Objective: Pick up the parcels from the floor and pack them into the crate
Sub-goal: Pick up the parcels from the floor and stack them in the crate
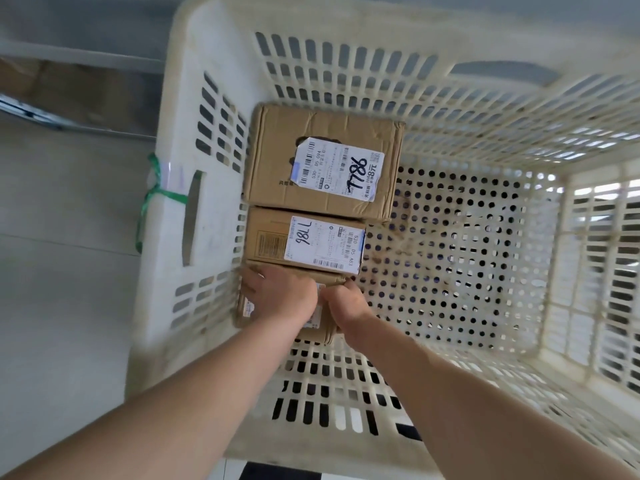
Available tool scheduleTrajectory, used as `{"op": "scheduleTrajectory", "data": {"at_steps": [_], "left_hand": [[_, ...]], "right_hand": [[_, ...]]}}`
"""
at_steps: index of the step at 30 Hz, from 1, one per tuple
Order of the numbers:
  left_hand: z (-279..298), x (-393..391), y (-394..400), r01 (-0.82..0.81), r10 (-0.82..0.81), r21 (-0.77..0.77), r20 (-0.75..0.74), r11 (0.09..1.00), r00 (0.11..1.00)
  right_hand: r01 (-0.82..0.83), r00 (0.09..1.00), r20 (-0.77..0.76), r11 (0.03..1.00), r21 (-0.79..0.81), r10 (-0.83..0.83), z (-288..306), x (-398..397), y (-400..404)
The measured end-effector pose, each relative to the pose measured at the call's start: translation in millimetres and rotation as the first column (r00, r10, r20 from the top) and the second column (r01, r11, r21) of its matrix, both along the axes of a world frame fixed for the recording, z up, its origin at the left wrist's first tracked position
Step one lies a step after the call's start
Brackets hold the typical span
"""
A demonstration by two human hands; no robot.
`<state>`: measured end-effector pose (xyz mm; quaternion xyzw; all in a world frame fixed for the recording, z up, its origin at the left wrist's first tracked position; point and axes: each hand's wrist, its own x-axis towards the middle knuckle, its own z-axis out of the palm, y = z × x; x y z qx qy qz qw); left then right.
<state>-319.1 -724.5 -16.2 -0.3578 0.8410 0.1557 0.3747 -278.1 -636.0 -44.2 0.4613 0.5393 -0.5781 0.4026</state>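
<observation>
1. Fingers of the left hand (280, 292) lie spread and flat on top of the nearest parcel (249, 310); the right hand (346, 306) curls around its right edge, fingers together.
2. Left of centre in the frame, this parcel sits low inside the cream crate (346, 19), against the left wall.
3. Above it, two labelled parcels, marked 98LL (270, 240) and 7786 (277, 161), line the same wall, touching.
4. At far left, green string (152, 199) wraps the crate's rim.
</observation>
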Motion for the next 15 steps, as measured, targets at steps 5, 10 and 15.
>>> {"op": "scheduleTrajectory", "data": {"at_steps": [5, 10, 15], "left_hand": [[-2, -6, -8, 0.054, -0.056, 0.045, 0.041, 0.998, 0.998], [8, -11, -13, 0.056, -0.061, 0.079, 0.064, 0.995, 0.996], [28, -14, -17, 0.064, -0.063, 0.138, -0.016, 0.988, 0.998]], "right_hand": [[-0.033, 0.999, 0.016, 0.999, 0.001, 0.032, -2, -6, -2], [-0.053, 0.997, 0.055, 0.998, -0.024, 0.054, 10, -8, 4], [-0.079, 0.996, 0.031, 0.996, -0.033, 0.080, 25, -4, 17]]}}
